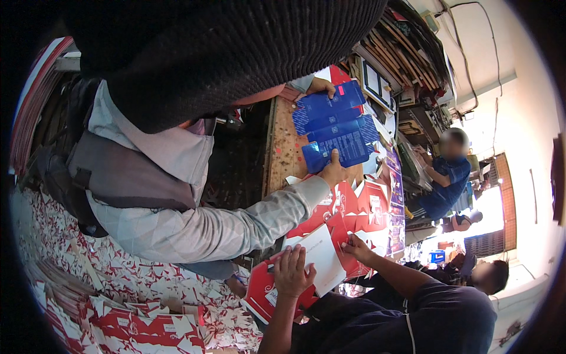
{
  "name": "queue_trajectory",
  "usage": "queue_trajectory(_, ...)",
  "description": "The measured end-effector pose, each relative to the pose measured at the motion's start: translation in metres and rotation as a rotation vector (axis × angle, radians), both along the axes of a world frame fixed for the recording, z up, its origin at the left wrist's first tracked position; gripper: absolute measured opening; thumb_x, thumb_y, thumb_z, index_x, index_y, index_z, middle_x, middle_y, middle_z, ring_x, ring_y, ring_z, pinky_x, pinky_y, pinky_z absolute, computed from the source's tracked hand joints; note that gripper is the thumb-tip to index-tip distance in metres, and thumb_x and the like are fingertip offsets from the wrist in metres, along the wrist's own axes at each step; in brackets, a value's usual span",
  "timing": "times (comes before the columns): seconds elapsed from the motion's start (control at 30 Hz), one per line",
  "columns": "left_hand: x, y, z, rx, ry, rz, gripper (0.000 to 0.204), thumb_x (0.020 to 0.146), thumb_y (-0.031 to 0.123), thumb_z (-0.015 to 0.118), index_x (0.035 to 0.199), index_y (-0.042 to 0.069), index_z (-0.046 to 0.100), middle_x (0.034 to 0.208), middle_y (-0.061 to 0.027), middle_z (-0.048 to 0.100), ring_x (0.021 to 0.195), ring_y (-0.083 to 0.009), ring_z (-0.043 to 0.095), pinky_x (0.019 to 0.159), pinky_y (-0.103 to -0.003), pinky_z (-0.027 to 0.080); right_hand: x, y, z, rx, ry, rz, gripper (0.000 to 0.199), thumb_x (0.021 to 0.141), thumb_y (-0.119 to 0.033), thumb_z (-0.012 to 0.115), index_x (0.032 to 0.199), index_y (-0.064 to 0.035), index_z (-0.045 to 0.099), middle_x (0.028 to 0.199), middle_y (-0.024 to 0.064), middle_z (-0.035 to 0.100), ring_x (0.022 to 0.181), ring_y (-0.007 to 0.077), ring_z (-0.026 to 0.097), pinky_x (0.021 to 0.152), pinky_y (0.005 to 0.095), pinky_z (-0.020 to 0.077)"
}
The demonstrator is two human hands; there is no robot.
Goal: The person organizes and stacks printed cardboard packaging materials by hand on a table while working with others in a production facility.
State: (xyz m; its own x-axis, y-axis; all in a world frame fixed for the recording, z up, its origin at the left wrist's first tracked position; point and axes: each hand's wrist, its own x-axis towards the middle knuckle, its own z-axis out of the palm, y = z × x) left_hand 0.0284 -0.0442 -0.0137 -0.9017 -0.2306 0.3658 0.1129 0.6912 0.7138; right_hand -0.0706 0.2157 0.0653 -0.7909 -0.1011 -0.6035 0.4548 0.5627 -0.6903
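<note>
A flat, unfolded blue carton blank [337,125] with printed panels and notched flaps lies tilted over the wooden worktable. My left hand [321,87] grips its upper edge, fingers mostly behind the card. My right hand [335,171] holds the lower edge with the thumb across a printed panel. Red-and-white carton blanks [365,203] are spread beside the right hand. Below them, another person's hands [293,272] handle a white panel [321,256] among red card. The picture lies sideways, with the ceiling at its right.
The wooden table [283,127] has red specks. White and red paper scraps [147,274] cover the floor near stacked red blanks [144,330]. Stacked flat boards [401,47] stand at upper right. Someone in a blue shirt [451,180] works farther off. Dark ribbed fabric [224,59] blocks the top.
</note>
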Motion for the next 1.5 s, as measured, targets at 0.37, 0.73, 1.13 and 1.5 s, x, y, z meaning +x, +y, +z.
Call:
queue_trajectory(0.37, 0.000, 0.002, -0.004, -0.007, -0.002, -0.004, 0.053, 0.088, 0.043, 0.060, 0.132, 0.012, 0.058, 0.137, -0.0048, 0.057, 0.131, -0.0263, 0.050, 0.109, -0.049, 0.033, -0.001, -0.005, 0.004, 0.040, 0.015, 0.036, 0.019, 0.100, -0.019, 0.060, 0.109, -0.0050, 0.051, 0.085, -0.0003, 0.056, 0.076, 0.0100, 0.053, 0.069, 0.0295, 0.0450)
queue_trajectory(0.73, 0.000, 0.000, 0.001, 0.020, -0.007, -0.001, 0.051, 0.090, 0.039, 0.058, 0.135, 0.013, 0.057, 0.139, -0.0032, 0.057, 0.129, -0.0247, 0.053, 0.106, -0.047, 0.039, -0.003, -0.001, 0.002, 0.049, -0.007, 0.032, 0.020, 0.100, -0.020, 0.061, 0.109, -0.0055, 0.051, 0.085, 0.0001, 0.057, 0.076, 0.0100, 0.053, 0.069, 0.0291, 0.0450)
queue_trajectory(1.13, 0.000, 0.001, -0.002, 0.016, -0.002, -0.006, 0.052, 0.090, 0.039, 0.058, 0.135, 0.012, 0.056, 0.140, -0.0040, 0.057, 0.129, -0.0258, 0.053, 0.105, -0.048, 0.039, -0.002, 0.002, -0.001, -0.014, -0.030, -0.001, 0.032, 0.099, -0.021, 0.062, 0.123, -0.0042, 0.049, 0.095, 0.0009, 0.058, 0.084, 0.0109, 0.055, 0.075, 0.0308, 0.0480)
queue_trajectory(1.5, 0.001, 0.001, 0.001, 0.014, -0.035, -0.020, 0.053, 0.091, 0.040, 0.058, 0.136, 0.013, 0.056, 0.141, -0.0028, 0.056, 0.130, -0.0247, 0.053, 0.106, -0.048, 0.038, -0.002, 0.020, -0.012, 0.058, 0.004, 0.057, 0.032, 0.100, -0.023, 0.062, 0.122, -0.0036, 0.050, 0.094, 0.0001, 0.058, 0.083, 0.0098, 0.054, 0.076, 0.0294, 0.0468)
